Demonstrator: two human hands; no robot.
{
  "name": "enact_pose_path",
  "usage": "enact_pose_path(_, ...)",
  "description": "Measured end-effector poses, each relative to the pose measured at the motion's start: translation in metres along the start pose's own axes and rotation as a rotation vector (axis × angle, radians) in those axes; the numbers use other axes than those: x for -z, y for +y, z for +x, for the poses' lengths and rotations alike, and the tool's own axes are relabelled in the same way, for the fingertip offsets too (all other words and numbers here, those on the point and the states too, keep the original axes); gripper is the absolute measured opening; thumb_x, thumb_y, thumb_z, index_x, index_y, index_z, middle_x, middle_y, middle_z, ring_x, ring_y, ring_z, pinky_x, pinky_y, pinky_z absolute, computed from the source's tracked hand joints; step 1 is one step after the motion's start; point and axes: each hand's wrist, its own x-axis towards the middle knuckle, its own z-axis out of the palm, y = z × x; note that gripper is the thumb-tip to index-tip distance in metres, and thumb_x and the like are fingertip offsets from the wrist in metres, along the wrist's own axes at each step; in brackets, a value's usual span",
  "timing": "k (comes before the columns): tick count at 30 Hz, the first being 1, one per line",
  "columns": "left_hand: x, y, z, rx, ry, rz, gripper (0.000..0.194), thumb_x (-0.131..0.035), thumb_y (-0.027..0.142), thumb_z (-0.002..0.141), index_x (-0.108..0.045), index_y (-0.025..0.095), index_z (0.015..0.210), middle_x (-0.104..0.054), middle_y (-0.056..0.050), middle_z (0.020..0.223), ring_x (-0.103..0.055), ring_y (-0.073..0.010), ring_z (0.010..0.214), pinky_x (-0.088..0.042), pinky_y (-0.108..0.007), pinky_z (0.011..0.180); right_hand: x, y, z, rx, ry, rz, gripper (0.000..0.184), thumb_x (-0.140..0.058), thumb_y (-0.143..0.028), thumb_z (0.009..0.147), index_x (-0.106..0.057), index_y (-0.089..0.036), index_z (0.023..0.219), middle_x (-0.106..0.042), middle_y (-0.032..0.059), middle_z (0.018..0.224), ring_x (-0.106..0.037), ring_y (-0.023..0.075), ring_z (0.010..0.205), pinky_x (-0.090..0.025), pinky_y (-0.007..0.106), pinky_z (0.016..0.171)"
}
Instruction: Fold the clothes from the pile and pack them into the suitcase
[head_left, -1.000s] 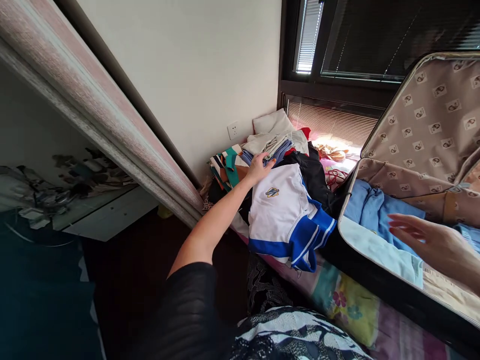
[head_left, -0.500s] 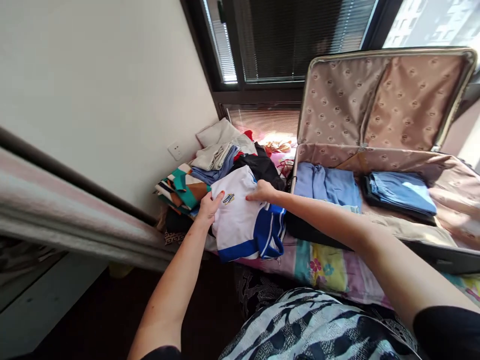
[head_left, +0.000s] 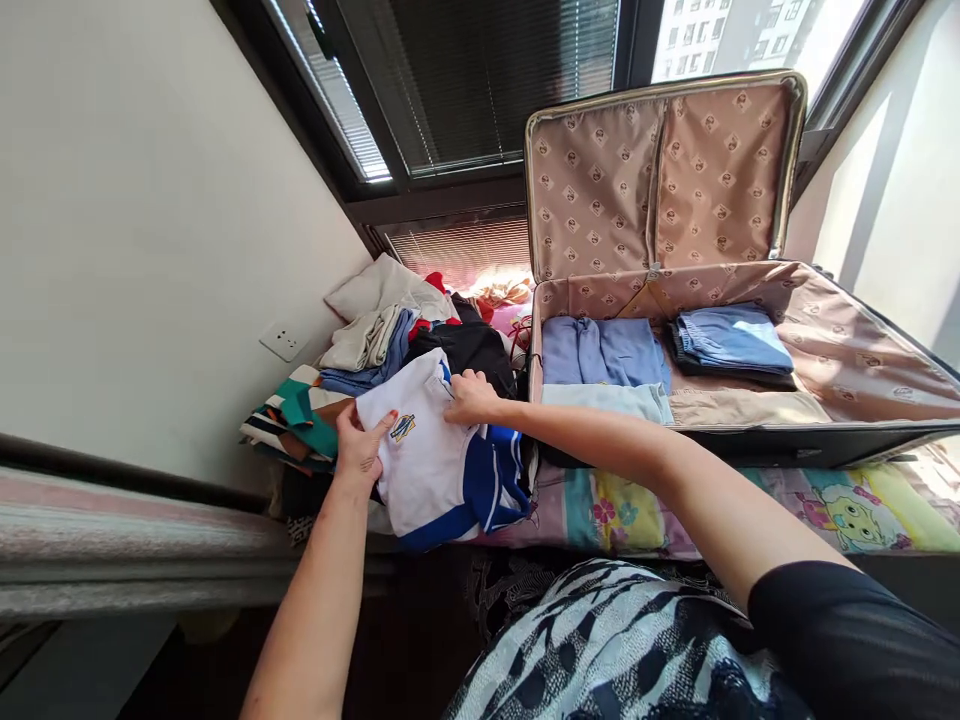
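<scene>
A white and blue shirt (head_left: 424, 470) with a small yellow and navy emblem lies over the front of a heap of clothes. My left hand (head_left: 362, 445) grips its left edge, thumb on top beside the emblem. At the collar, my right hand (head_left: 471, 397) has its fingers closed on the fabric. Behind the shirt are a black garment (head_left: 461, 350) and folded beige trousers (head_left: 361, 340) on blue cloth. A green, white and brown patterned garment (head_left: 300, 415) sits left of my left hand.
An open suitcase (head_left: 724, 440) stands to the right, its lid raised against the window. Inside lie folded blue trousers (head_left: 604, 350), a blue stack (head_left: 731, 340) and beige cloth (head_left: 750, 408). A colourful bedspread (head_left: 555, 510) runs beneath. A wall (head_left: 150, 200) bounds the left side.
The view has swung right, so the scene sits further left and more of the suitcase shows. Both hands still hold the shirt; my right hand's fingers have shifted at the collar.
</scene>
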Motion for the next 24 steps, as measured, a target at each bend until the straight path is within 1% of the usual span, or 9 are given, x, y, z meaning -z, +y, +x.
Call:
enact_pose_path(3,-0.002,0.009,-0.003,0.237,-0.02,-0.008,0.031,-0.083,-0.002,0.067,-0.073,0.013,0.091,-0.079,-0.005,0.078,-0.073,-0.0173,0.061,-0.066,-0.028,0.06,0.0,0.005,0.0,-0.002,0.003,-0.015,0.061,-0.086,-0.042,0.083,-0.061,-0.017,0.134,-0.053,0.0209,0.154,-0.048,0.0392,0.144,-0.049,0.052,0.113)
enact_pose_path(5,-0.002,0.014,-0.005,0.27,-0.063,-0.036,0.03,-0.082,-0.004,0.065,-0.076,0.013,0.088,-0.08,-0.006,0.078,-0.075,-0.0197,0.062,-0.068,-0.031,0.059,0.0,0.009,0.001,0.016,0.022,-0.031,0.065,-0.086,-0.048,0.084,-0.06,-0.017,0.134,-0.051,0.0205,0.155,-0.046,0.0386,0.145,-0.047,0.051,0.115)
enact_pose_path(8,-0.001,0.017,-0.006,0.157,-0.032,-0.118,0.034,-0.079,-0.005,0.061,-0.076,0.019,0.085,-0.08,0.0,0.078,-0.076,-0.0197,0.064,-0.07,-0.032,0.063,0.002,0.013,0.002,0.057,0.067,-0.05,0.068,-0.088,-0.056,0.083,-0.061,-0.017,0.133,-0.049,0.0195,0.155,-0.045,0.038,0.144,-0.045,0.052,0.116)
enact_pose_path(10,-0.002,0.017,-0.006,0.099,-0.022,-0.138,0.033,-0.079,-0.004,0.061,-0.076,0.02,0.084,-0.08,0.002,0.079,-0.076,-0.0187,0.065,-0.071,-0.031,0.066,0.004,0.014,0.002,0.063,0.074,-0.039,0.068,-0.089,-0.056,0.083,-0.062,-0.016,0.131,-0.05,0.0198,0.154,-0.045,0.0378,0.144,-0.044,0.052,0.117)
enact_pose_path(13,-0.005,0.014,-0.005,0.116,-0.045,-0.105,0.031,-0.079,-0.002,0.063,-0.077,0.019,0.085,-0.081,0.0,0.081,-0.076,-0.0187,0.066,-0.072,-0.033,0.07,0.014,0.014,0.0,0.067,0.068,-0.026,0.061,-0.086,-0.053,0.088,-0.062,-0.015,0.13,-0.051,0.0204,0.153,-0.045,0.0377,0.145,-0.042,0.052,0.118)
enact_pose_path(16,-0.01,0.009,0.0,0.173,-0.051,-0.047,0.03,-0.08,-0.001,0.064,-0.076,0.018,0.087,-0.08,-0.002,0.079,-0.076,-0.0196,0.064,-0.072,-0.037,0.071,0.031,0.019,-0.008,0.145,0.074,-0.05,0.061,-0.083,-0.053,0.091,-0.06,-0.017,0.134,-0.052,0.0193,0.151,-0.048,0.0367,0.142,-0.045,0.05,0.115)
enact_pose_path(19,-0.014,0.005,0.006,0.159,-0.057,-0.001,0.032,-0.087,0.003,0.063,-0.075,0.017,0.089,-0.079,-0.002,0.078,-0.075,-0.0195,0.065,-0.072,-0.039,0.074,0.045,0.027,-0.015,0.197,0.059,-0.062,0.061,-0.084,-0.051,0.09,-0.06,-0.016,0.134,-0.056,0.0184,0.146,-0.055,0.0347,0.136,-0.048,0.045,0.111)
enact_pose_path(21,-0.016,0.005,0.009,0.097,-0.051,0.0,0.036,-0.091,0.008,0.06,-0.074,0.018,0.09,-0.079,0.0,0.08,-0.077,-0.0205,0.071,-0.071,-0.04,0.079,0.047,0.032,-0.017,0.185,0.042,-0.027,0.058,-0.087,-0.048,0.089,-0.062,-0.015,0.129,-0.06,0.0181,0.142,-0.06,0.033,0.131,-0.051,0.042,0.109)
enact_pose_path(24,-0.015,0.008,0.006,-0.078,-0.011,-0.057,0.042,-0.095,0.018,0.056,-0.073,0.021,0.091,-0.08,0.0,0.085,-0.08,-0.0238,0.089,-0.069,-0.04,0.089,0.044,0.037,-0.015,0.145,0.015,0.058,0.06,-0.091,-0.047,0.085,-0.065,-0.013,0.127,-0.062,0.02,0.141,-0.063,0.0328,0.129,-0.053,0.042,0.108)
